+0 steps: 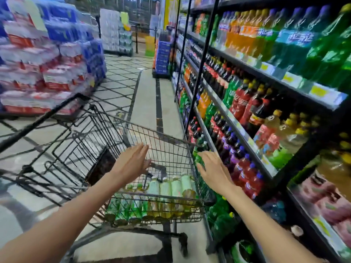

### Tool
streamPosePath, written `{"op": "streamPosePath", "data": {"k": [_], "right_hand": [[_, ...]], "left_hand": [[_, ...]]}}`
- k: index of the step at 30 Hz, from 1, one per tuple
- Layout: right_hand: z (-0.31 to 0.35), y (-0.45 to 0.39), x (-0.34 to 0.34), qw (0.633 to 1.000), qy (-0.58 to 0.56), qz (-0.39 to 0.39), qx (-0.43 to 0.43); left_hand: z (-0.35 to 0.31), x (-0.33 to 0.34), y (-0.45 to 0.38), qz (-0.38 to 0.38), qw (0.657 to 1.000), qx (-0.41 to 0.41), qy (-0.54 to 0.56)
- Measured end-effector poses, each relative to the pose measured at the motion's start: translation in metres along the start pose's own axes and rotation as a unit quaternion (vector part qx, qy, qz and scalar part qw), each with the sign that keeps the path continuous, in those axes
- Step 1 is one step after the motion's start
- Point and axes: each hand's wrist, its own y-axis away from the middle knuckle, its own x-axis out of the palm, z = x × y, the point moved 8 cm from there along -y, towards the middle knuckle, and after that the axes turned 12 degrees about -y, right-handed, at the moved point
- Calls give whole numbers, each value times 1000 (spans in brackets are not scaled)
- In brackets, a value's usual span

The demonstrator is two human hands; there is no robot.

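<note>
Head view: the wire shopping cart stands in the aisle, just beside the drinks shelf on the person's right. A row of bottles lies on its side across the near end of the basket. The left hand hovers over the basket with fingers straight and together, grasping nothing. The right hand is released as well, fingers spread, with its fingertips at a green bottle by the cart's right rim; motion blur makes it impossible to tell whether they touch it. A full plastic soft-drink bottle is likely to be moderately heavy, stiff while sealed, smooth-walled and prone to roll. Take hold around the mid-body, wrapping fingers and thumb, or at the neck below the cap. Lay it parallel to the row so it cannot shift. Stacked drink packs stand well apart on the left.
</note>
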Motion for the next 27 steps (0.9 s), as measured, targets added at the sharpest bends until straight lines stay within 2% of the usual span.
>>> {"op": "streamPosePath", "data": {"k": [5, 9, 15, 18, 23, 27], "right_hand": [[-65, -66, 76, 990, -38, 112, 74], [-108, -98, 128, 970, -64, 198, 127], [-158, -114, 210, 941, -89, 246, 215], [-179, -112, 245, 925, -100, 255, 264], [-209, -108, 277, 907, -113, 231, 334], [-230, -109, 288, 897, -118, 203, 374]], "left_hand": [[22, 94, -52, 86, 989, -86, 86], [30, 171, -72, 200, 968, -131, 70], [25, 285, -71, 348, 918, -156, 111], [15, 335, -65, 407, 879, -183, 166], [0, 401, -48, 474, 770, -290, 313], [-14, 412, -44, 483, 736, -326, 344]]}}
